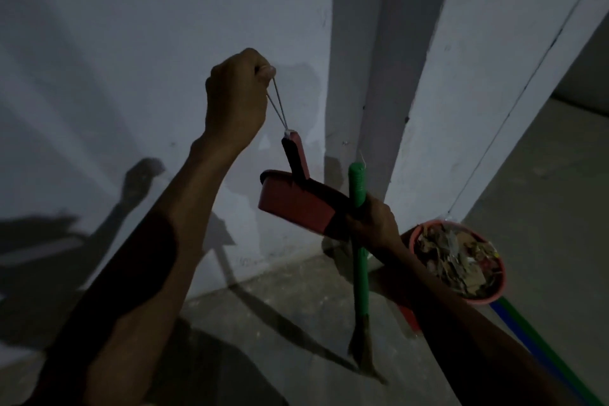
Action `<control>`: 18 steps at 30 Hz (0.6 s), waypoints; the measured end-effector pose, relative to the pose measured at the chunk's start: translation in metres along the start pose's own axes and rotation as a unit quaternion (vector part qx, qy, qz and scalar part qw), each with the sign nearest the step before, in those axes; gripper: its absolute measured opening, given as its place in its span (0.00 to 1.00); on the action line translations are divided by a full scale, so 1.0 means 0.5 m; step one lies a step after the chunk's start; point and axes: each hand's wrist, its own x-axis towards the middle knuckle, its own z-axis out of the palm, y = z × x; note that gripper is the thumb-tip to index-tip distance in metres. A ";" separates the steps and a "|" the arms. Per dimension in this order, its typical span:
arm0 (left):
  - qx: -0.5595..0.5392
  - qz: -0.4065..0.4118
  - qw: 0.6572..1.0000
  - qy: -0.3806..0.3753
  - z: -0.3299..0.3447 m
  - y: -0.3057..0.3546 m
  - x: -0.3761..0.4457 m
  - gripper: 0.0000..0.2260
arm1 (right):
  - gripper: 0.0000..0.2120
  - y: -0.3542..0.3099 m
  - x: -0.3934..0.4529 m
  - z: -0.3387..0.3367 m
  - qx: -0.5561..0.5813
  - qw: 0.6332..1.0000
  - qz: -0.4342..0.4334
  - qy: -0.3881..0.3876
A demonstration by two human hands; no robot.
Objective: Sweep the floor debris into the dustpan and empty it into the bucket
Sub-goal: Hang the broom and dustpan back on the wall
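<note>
two hands are busy: the left hand [235, 94] pinches the string loop [278, 107] on the red dustpan [296, 204], lifting it against the wall [131, 43]. the right hand [374, 219] grips the green broom [358, 241] and the dustpan's edge. the bucket [458, 262], full of debris [456, 257], sits on the floor [543, 208] near the wall corner.

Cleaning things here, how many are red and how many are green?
Red: 2, the dustpan hanging by its string from the left hand, and the bucket full of debris.
Green: 2, the broom gripped by the right hand, and a green pole lying on the floor.
Total: 4
</note>
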 end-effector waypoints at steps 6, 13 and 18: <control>0.017 0.018 1.000 -0.017 -0.016 -0.024 0.090 0.10 | 0.17 -0.096 0.093 -0.045 0.029 0.998 -0.053 0.036; 0.037 0.012 0.999 -0.003 -0.009 -0.066 0.189 0.09 | 0.26 -0.244 0.257 -0.122 0.054 0.985 -0.157 0.050; 0.045 -0.006 0.998 0.045 -0.011 -0.077 0.276 0.08 | 0.28 -0.343 0.390 -0.177 0.058 0.962 -0.258 0.075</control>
